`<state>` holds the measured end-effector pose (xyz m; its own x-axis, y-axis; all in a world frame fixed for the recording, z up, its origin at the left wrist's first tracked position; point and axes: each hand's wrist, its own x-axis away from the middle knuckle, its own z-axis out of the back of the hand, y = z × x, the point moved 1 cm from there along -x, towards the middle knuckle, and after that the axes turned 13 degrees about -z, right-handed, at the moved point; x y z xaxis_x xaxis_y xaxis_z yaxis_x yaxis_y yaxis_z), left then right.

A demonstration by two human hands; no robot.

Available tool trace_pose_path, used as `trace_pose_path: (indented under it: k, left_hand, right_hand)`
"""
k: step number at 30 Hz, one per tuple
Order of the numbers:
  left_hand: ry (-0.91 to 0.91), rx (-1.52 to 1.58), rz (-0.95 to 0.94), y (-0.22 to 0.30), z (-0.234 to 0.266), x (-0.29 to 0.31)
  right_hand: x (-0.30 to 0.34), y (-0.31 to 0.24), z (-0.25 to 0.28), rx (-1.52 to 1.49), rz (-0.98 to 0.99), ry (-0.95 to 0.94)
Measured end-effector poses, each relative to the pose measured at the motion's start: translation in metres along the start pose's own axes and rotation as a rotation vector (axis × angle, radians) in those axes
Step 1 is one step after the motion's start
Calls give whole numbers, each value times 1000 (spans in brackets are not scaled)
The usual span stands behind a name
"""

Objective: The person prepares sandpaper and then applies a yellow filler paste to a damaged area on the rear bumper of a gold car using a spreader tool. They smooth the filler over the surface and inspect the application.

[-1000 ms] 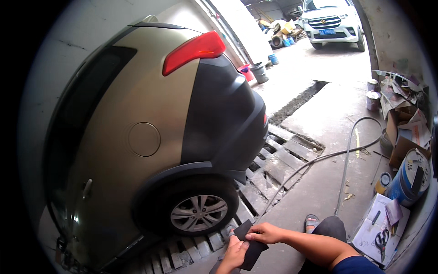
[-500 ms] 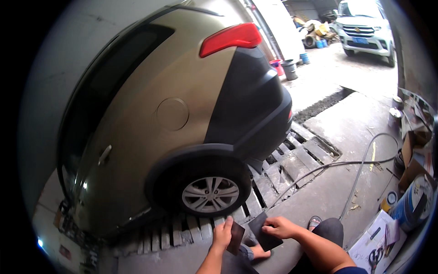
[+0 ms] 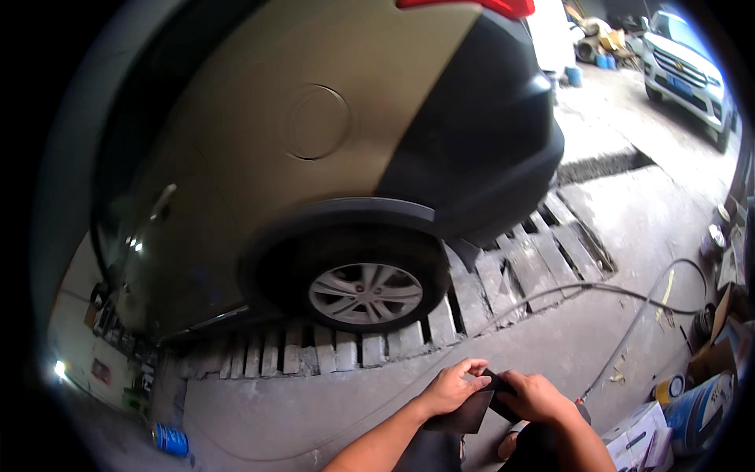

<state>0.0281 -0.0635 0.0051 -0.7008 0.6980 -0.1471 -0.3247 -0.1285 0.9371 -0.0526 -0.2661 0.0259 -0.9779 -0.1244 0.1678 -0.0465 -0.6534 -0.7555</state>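
Note:
Low in front of me, my left hand (image 3: 454, 389) pinches a dark brownish sheet of sandpaper (image 3: 464, 417), which hangs below its fingers. My right hand (image 3: 538, 396) is closed on a darker grey sheet of sandpaper (image 3: 503, 407). Both hands meet at the sheets' upper edges, where thumbs and fingertips come together; whether the two sheets are joined there is hidden by the fingers. Beyond my hands stands a tan car (image 3: 259, 134) with a dark plastic rear bumper (image 3: 484, 134) and a rear wheel (image 3: 366, 294) with silver spokes.
The car's wheel rests by a slatted floor grating (image 3: 346, 350). A hose (image 3: 629, 352) loops across the concrete on the right. At the lower right sit a blue-and-white bucket (image 3: 700, 413), a yellow-ringed can (image 3: 668, 389) and a white box (image 3: 629, 436). A blue can (image 3: 171, 439) lies at lower left.
Both hands have moved to the right and come together; before, each held its sheet apart from the other. The view has tipped downward, so the car sits higher in it.

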Motion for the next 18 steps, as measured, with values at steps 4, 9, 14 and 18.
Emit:
trace_pose_path:
  k: [4, 9, 14, 18]
  left_hand:
    - [-92, 8, 157, -21, 4, -48]
    - [-146, 162, 253, -84, 2, -91]
    - [-194, 320, 505, -79, 0, -125]
    - [-249, 208, 581, -28, 15, -132]
  right_hand:
    - [-38, 35, 12, -78, 11, -34]
    - [-74, 76, 5, -117, -150, -50]
    - [-73, 89, 19, -283, -259, 33]
    - [-55, 59, 25, -495, -326, 39]
